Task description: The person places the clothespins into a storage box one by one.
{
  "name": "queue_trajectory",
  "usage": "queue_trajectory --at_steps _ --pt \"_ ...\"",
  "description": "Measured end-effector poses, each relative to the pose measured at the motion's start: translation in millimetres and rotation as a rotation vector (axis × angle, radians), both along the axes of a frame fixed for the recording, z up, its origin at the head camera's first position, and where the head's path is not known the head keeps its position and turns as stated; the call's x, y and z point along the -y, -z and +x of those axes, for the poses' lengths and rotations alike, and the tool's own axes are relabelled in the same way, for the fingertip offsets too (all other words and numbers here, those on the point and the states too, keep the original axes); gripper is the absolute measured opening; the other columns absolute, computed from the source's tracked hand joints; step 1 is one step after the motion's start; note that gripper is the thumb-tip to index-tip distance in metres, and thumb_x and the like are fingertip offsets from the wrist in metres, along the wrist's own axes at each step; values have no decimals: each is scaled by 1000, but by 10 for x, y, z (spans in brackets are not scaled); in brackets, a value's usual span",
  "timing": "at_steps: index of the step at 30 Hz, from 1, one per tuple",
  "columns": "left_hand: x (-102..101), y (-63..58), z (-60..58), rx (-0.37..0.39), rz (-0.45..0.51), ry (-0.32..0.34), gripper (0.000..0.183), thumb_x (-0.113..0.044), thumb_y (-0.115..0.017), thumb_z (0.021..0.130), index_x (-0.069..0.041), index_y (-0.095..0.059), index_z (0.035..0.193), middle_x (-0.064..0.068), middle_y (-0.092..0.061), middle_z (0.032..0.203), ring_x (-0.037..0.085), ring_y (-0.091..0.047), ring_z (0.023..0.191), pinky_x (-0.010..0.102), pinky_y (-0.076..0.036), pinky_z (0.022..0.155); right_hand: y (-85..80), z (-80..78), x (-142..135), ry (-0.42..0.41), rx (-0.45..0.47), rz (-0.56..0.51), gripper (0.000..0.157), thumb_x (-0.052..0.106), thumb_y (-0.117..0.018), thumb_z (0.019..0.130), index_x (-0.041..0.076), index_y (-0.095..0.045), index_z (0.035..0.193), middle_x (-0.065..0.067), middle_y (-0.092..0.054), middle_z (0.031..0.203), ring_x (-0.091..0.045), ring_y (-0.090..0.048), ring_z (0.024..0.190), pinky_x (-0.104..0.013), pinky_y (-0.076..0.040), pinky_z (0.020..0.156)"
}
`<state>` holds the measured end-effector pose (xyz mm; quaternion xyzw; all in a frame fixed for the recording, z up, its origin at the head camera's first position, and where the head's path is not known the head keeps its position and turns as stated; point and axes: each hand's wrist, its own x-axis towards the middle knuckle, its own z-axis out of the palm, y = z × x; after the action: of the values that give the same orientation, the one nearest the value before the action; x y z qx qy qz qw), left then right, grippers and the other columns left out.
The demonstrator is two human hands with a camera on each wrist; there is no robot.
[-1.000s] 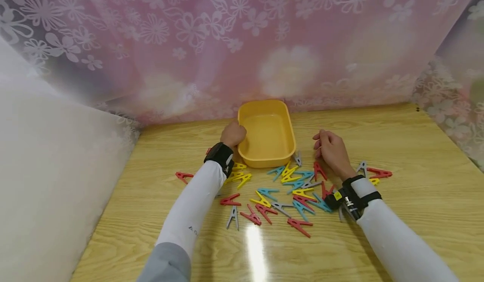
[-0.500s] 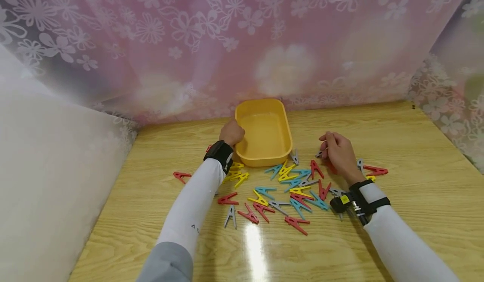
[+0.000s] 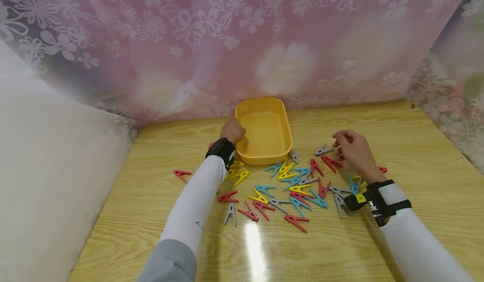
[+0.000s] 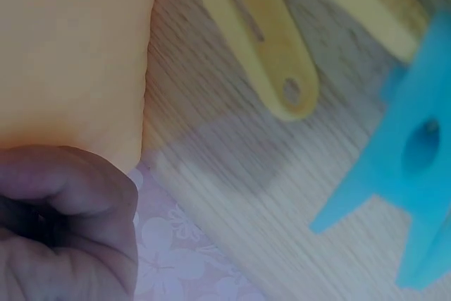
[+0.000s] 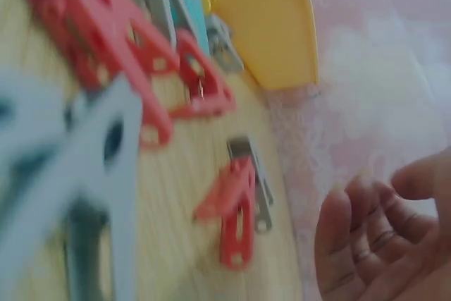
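Note:
A yellow plastic basin (image 3: 264,161) stands against the back curtain. My left hand (image 3: 232,130) is at the basin's left rim, fingers curled into a fist against the wall; in the left wrist view the curled fingers (image 4: 70,188) show a hollow with nothing visible in it. My right hand (image 3: 355,149) hovers to the right, fingers loosely bent, with nothing between them in the right wrist view. Just left of it lie a grey clothespin (image 3: 323,149) and a red clothespin (image 3: 331,163). A blue clothespin (image 3: 354,184) lies near the right wrist.
Several red, blue, yellow and grey clothespins, among them a yellow clothespin (image 3: 259,196), lie scattered in front of the basin. A lone red clothespin (image 3: 182,174) is at the left. Behind the wooden table (image 3: 151,227) hangs a pink floral curtain (image 3: 211,72).
My right hand has shifted right, uncovering the grey and red clothespins beside it and the blue one near the wrist. The left hand stays at the basin's rim.

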<state>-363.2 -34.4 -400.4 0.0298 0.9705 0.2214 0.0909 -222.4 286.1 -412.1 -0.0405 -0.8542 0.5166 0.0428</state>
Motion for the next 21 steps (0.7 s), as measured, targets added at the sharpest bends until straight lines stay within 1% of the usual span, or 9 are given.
queue_trajectory --at_steps 4,6,7,9,11,13,14,17,21 --pt "52 21 -37 21 7 -33 21 -14 -51 94 1 -59 105 12 -58 91 25 -56 78 33 -47 70 6 -42 -59 -67 13 111 49 36 -37 103 -6 -48 126 -23 -54 105 -33 -58 77 -30 -52 59" --pt "66 24 -51 28 8 -46 22 -14 -51 94 2 -60 107 13 -59 92 26 -57 80 34 -48 71 7 -66 -67 -91 8 171 47 34 -39 103 -6 -49 126 -22 -54 106 -35 -58 82 -29 -51 59" --pt "73 43 -65 13 11 -48 22 -13 -51 93 2 -60 105 13 -58 90 26 -57 76 34 -48 68 7 -79 -67 -103 5 199 44 31 -40 103 -6 -50 125 -22 -54 105 -36 -59 83 -30 -50 59" --pt "69 47 -76 15 7 -54 22 -13 -51 93 3 -60 106 13 -58 90 27 -57 76 34 -48 68 -2 -101 -65 -129 -1 272 39 25 -43 102 -7 -50 124 -23 -54 106 -37 -59 89 -34 -49 63" --pt "57 52 -79 15 6 -54 23 -13 -51 93 3 -60 108 14 -58 91 27 -57 77 33 -48 69 -5 -128 -74 -171 10 332 36 17 -46 101 -9 -49 126 -25 -53 110 -41 -57 94 -42 -50 71" --pt "37 51 -73 14 6 -49 23 -14 -52 94 2 -59 108 13 -59 91 26 -57 77 32 -48 68 -7 -161 -89 -222 30 393 36 9 -48 98 -10 -47 128 -29 -50 116 -45 -54 99 -51 -48 77" --pt "24 34 -58 31 7 -47 23 -14 -52 95 2 -59 111 13 -59 93 26 -57 80 32 -47 71 -1 -176 -98 -248 44 420 38 6 -49 96 -11 -45 130 -31 -47 119 -46 -52 101 -53 -47 78" --pt "2 23 -30 24 6 -38 22 -16 -53 96 0 -59 109 11 -58 91 25 -56 78 31 -46 68 25 -225 -131 -333 89 473 46 1 -50 91 -11 -42 134 -35 -37 127 -44 -51 99 -50 -47 75" --pt "-13 -8 0 16 -6 -36 20 -16 -53 95 0 -60 107 10 -58 90 24 -55 77 31 -45 66 49 -277 -147 -412 123 522 54 2 -54 88 -10 -38 139 -38 -29 131 -40 -49 98 -44 -42 69"
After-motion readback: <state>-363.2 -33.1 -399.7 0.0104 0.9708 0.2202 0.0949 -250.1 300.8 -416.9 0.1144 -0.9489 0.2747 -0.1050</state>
